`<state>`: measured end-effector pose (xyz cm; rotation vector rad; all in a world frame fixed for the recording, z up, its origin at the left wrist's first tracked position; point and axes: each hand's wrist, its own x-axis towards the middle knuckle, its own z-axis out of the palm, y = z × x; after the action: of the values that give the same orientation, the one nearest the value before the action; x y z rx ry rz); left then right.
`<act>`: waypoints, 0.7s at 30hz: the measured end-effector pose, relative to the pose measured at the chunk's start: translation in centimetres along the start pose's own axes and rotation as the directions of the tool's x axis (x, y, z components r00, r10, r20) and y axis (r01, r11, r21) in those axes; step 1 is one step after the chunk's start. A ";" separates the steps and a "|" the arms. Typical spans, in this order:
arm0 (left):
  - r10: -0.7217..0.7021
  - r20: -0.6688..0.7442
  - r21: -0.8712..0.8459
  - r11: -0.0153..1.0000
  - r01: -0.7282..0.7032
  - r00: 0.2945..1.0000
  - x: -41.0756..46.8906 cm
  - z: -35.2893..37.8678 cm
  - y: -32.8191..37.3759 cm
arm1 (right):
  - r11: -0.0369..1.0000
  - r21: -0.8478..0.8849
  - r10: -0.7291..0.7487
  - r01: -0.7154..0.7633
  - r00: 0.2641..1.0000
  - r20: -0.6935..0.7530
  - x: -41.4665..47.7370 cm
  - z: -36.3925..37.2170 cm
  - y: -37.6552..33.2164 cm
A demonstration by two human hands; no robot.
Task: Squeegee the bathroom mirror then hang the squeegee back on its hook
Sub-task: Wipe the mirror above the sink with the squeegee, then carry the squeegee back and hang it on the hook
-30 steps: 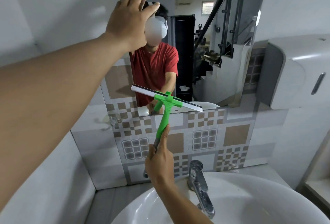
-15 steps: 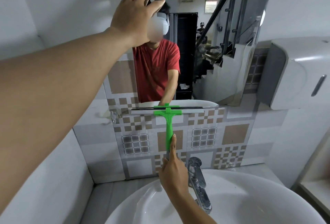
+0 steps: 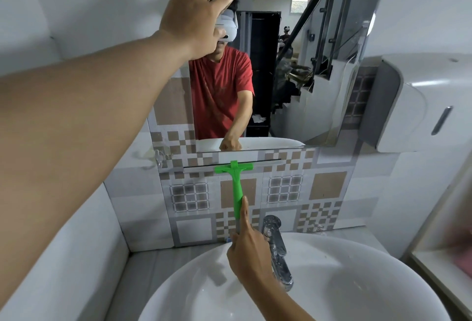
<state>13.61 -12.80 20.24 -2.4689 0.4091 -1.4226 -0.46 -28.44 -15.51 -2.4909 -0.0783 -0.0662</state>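
The green squeegee stands upright against the patterned tiles just below the mirror. Its blade lies level, a little under the mirror's bottom edge. My right hand is closed on the lower end of the handle, index finger stretched up along it. My left hand is raised flat against the mirror's upper left edge, fingers spread, holding nothing. A small clear hook sits on the tile wall to the left of the blade.
A white basin with a chrome tap lies directly below my right hand. A white dispenser juts from the right wall beside the mirror. A white wall closes the left side. A shelf edge shows at the lower right.
The squeegee slid down the mirror from a tilted position, levelled out, and passed off the glass onto the tiles. My right hand dropped with it. My left hand stayed on the mirror.
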 end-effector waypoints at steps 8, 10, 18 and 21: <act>0.010 0.074 0.027 1.000 -0.012 0.997 -0.3 -1.3 0.6 | 0.998 0.030 -0.051 0.050 0.998 0.024 -1.3 -2.7 0.5; -0.015 0.078 0.005 1.000 0.015 0.997 -1.0 -1.9 1.1 | 0.996 0.063 -0.067 0.070 0.997 -0.043 -1.9 -4.2 0.7; 0.012 0.110 -0.262 0.965 0.017 0.994 -7.4 -7.3 8.0 | 0.959 -0.176 -0.223 0.221 0.975 0.009 -4.6 -15.1 2.2; 0.034 0.169 -0.429 0.902 0.042 0.985 -10.8 -9.5 12.0 | 0.889 -0.360 -0.297 0.282 0.955 0.016 -5.8 -19.9 2.8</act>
<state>-1.22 -20.78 11.93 -2.9125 0.7532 -1.2051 -6.60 -42.98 -1.77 -2.8224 -0.4613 -0.2782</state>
